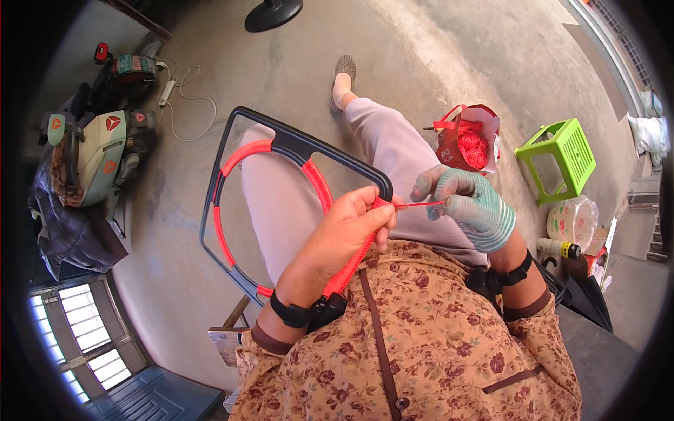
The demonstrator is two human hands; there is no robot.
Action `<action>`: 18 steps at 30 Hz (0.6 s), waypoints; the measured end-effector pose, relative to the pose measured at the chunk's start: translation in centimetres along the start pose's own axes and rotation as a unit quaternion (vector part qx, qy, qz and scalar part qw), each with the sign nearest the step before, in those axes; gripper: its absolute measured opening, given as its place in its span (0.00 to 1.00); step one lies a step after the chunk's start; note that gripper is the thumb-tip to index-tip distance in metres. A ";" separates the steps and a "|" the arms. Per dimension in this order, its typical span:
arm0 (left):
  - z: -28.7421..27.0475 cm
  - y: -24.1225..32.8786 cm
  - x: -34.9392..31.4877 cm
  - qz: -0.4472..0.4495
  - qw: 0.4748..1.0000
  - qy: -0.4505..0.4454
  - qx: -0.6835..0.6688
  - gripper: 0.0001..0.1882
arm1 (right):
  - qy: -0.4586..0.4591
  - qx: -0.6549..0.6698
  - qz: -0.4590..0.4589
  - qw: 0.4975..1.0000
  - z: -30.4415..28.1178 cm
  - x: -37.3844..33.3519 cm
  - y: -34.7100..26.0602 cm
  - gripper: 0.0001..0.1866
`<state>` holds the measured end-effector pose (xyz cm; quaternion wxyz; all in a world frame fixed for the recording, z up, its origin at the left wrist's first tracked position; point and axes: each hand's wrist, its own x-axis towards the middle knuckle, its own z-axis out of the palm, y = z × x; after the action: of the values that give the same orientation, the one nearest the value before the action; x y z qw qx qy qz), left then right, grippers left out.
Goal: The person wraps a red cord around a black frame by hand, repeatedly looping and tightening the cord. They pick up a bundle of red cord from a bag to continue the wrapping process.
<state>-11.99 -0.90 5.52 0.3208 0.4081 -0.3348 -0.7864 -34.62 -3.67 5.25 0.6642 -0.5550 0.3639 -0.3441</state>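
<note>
Over the lap, in the head view, a black frame (288, 142) with a ring inside it leaned across the left thigh, its lower end hidden behind the left forearm. Red wrapping (317, 184) covered parts of the ring; the bare left hand (357, 223) was clamped on the wrapped part near the frame's corner, its fingers hiding that spot. Apart from it, the gloved right hand (472, 205) pinched a thin red strand (420, 205) stretched between the two; the exact fingertip contact was hard to make out. Beyond the right knee stood a bag (450, 149) holding red string (472, 147), its bottom partly hidden by the glove. A green stool (574, 158) stood to the right. The top edge cut off whatever rose from a round black base (274, 15).
</note>
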 end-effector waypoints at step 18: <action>-0.1 -1.8 0.8 0.013 0.995 0.094 -0.002 0.09 | 0.030 0.253 0.146 0.956 2.3 0.4 0.8 0.17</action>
<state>-12.70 -0.56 3.73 0.3623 0.4749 -0.3068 -0.7410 -32.41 -2.74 4.68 0.8148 -0.2986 0.3618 -0.3406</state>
